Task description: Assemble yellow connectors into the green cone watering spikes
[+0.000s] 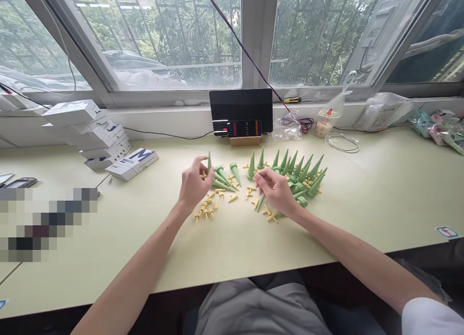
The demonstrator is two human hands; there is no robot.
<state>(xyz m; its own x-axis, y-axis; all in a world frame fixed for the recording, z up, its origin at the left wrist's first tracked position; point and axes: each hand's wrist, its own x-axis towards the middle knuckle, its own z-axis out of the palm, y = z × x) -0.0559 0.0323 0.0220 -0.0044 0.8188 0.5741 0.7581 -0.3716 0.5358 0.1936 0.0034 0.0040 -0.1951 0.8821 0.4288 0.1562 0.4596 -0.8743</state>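
My left hand [195,182] is closed on a green plastic cone [209,162], its point upward. Below and beside it lie other green cones [235,172] and small yellow T-shaped fittings [232,198]. My right hand [274,189] is pinched shut; a small yellow bit shows at its fingertips, but too little to be sure what it is. Around this hand stand several upright green cones [297,166] in a cluster, some with yellow pieces among them. Smaller yellow pieces [206,212] lie in a loose group nearer me on the left.
A tablet [240,105] with a phone [244,128] before it stands at the back. White boxes [90,132] are stacked on the left. A bagged cup [325,122], a white cable [342,142] and plastic packets [440,129] lie along the right back edge.
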